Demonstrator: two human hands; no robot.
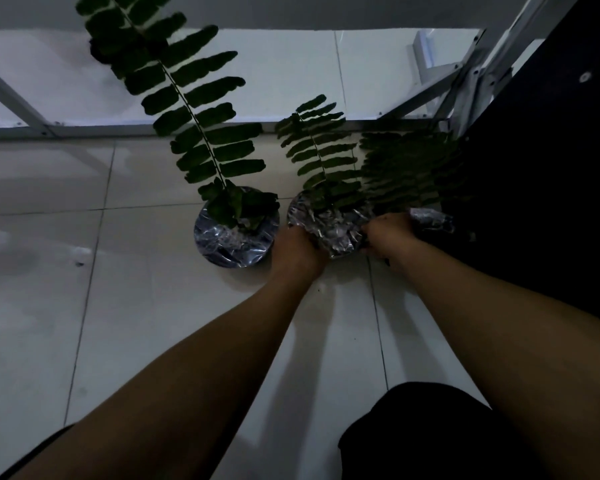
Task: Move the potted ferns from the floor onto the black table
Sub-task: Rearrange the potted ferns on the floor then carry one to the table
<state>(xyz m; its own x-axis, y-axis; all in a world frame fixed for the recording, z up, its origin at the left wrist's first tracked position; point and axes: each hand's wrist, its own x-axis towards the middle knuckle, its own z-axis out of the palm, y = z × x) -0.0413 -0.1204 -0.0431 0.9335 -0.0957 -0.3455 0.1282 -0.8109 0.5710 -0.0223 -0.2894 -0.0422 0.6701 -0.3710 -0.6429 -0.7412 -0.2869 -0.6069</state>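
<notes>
Three ferns in foil-wrapped pots stand on the pale tiled floor. The left fern pot point(235, 233) has one tall frond leaning up and left; nothing touches it. The middle fern pot point(328, 225) sits between my hands: my left hand point(297, 251) grips its left side and my right hand point(390, 233) grips its right side. A third fern pot point(430, 220) lies just behind my right hand, its fronds in shadow. The black table point(551, 161) fills the right side, with its top edge running up to the right.
A grey metal frame point(118, 128) with diagonal braces runs across the floor behind the pots. Metal table legs point(471, 84) rise at the upper right. My dark-clothed knee point(426, 431) is at the bottom. Open tiled floor spreads to the left.
</notes>
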